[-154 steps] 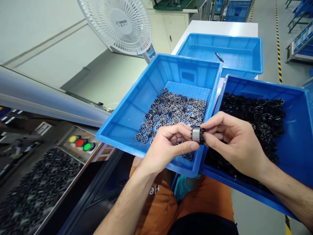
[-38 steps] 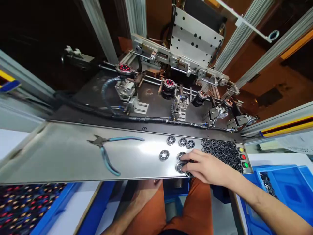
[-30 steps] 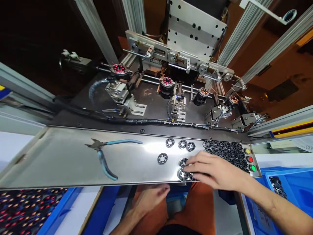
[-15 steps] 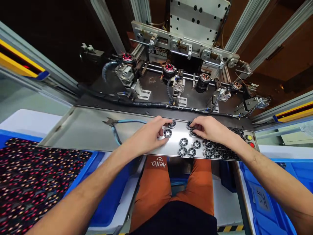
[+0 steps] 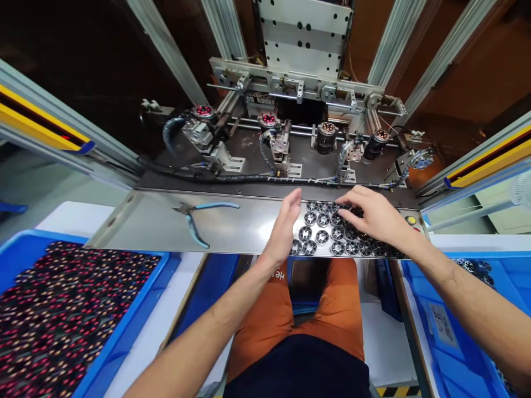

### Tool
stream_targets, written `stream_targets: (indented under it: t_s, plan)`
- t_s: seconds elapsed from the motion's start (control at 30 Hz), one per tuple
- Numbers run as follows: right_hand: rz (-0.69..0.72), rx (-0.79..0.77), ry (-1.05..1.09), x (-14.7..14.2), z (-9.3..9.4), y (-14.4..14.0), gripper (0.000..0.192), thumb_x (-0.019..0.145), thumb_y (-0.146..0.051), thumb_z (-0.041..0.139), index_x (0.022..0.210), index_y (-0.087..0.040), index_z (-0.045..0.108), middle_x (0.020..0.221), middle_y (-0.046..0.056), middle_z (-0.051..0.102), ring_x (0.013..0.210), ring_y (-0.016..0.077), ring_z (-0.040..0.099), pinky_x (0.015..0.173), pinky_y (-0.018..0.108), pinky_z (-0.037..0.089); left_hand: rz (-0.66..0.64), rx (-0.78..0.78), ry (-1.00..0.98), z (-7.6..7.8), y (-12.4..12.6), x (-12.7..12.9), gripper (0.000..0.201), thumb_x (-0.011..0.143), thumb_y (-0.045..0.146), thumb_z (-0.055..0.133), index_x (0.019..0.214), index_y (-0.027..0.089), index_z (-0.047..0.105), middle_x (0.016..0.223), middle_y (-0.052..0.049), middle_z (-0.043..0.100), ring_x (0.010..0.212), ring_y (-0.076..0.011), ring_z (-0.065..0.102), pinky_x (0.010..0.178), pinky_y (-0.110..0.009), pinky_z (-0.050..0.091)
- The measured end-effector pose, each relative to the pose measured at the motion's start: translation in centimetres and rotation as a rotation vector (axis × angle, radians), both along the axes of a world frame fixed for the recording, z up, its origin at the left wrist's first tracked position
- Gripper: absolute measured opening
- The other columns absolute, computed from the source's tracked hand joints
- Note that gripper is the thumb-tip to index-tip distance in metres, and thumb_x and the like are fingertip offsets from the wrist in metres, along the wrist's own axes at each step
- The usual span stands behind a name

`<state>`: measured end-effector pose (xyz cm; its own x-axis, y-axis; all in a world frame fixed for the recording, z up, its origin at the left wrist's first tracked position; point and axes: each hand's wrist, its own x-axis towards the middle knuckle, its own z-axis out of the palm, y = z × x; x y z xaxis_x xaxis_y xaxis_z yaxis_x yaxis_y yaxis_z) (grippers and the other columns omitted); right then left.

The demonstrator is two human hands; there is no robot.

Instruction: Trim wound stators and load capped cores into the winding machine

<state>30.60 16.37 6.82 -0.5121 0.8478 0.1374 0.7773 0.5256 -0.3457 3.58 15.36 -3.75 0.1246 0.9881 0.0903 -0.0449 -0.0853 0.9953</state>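
Note:
Small round black parts with pale, star-shaped centres (image 5: 322,237) lie in a cluster on a shallow metal tray (image 5: 141,221). My left hand (image 5: 284,228) stands on edge at the cluster's left side, fingers straight and close together, holding nothing. Over the cluster's right half is my right hand (image 5: 371,216). Its thumb and index finger are apart and rest at a round part (image 5: 335,208) in the back row; its palm hides several others. Pliers with blue handles (image 5: 191,209) lie opened on the left of the tray.
Behind the tray stands a machine with several black cylindrical holders (image 5: 327,142), clamps and cables. A blue bin (image 5: 166,276) on the left holds many red-and-black parts; another blue bin (image 5: 431,287) is on the right. Yellow side bars (image 5: 41,121) flank the machine. A yellow button (image 5: 410,220) sits at the tray's right end.
My left hand has let go of the round parts and straightened its fingers. The loose round parts at the left now sit closer to the rest. The camera view has shifted.

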Motion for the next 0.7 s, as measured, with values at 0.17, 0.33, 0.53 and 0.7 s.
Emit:
stream_targets:
  t_s: [0.17, 0.33, 0.53, 0.7]
  plan:
    - [0.069, 0.057, 0.125, 2.2, 1.3, -0.6, 0.020, 0.117, -0.026, 0.065, 0.130, -0.021, 0.080, 0.119, 0.009, 0.078, 0.107, 0.0264, 0.077, 0.100, 0.040, 0.061, 0.046, -0.088, -0.131, -0.8, -1.5, 3.0, 0.068, 0.122, 0.074, 0.043, 0.175, 0.033, 0.055, 0.192, -0.006, 0.046, 0.183, -0.0301, 0.035, 0.154, -0.054, 0.020]
    - [0.040, 0.098, 0.222, 6.6, 2.4, -1.6, 0.021, 0.120, -0.030, 0.063, 0.133, -0.023, 0.079, 0.123, 0.009, 0.081, 0.112, 0.0277, 0.078, 0.103, 0.042, 0.062, 0.095, -0.092, -0.124, -0.3, -1.8, 3.4, 0.075, 0.120, 0.078, 0.042, 0.177, 0.031, 0.054, 0.193, -0.008, 0.045, 0.183, -0.0301, 0.035, 0.155, -0.057, 0.018]
    - [-0.165, -0.005, 0.292, 14.8, 2.3, -3.7, 0.031, 0.127, -0.039, 0.053, 0.145, -0.030, 0.077, 0.133, 0.007, 0.081, 0.119, 0.0274, 0.079, 0.100, 0.041, 0.060, 0.160, -0.128, -0.126, -0.1, -1.9, 3.4, 0.078, 0.117, 0.083, 0.044, 0.170, 0.029, 0.062, 0.188, -0.010, 0.052, 0.181, -0.0312, 0.040, 0.155, -0.058, 0.018]
    - [-0.203, -0.090, 0.232, 18.8, 1.5, -6.3, 0.031, 0.126, -0.044, 0.055, 0.144, -0.030, 0.076, 0.132, 0.008, 0.080, 0.118, 0.0292, 0.079, 0.095, 0.043, 0.062, 0.228, -0.142, -0.135, -0.2, -2.0, 3.5, 0.074, 0.115, 0.081, 0.051, 0.161, 0.026, 0.069, 0.181, -0.012, 0.061, 0.177, -0.0333, 0.047, 0.153, -0.059, 0.023]
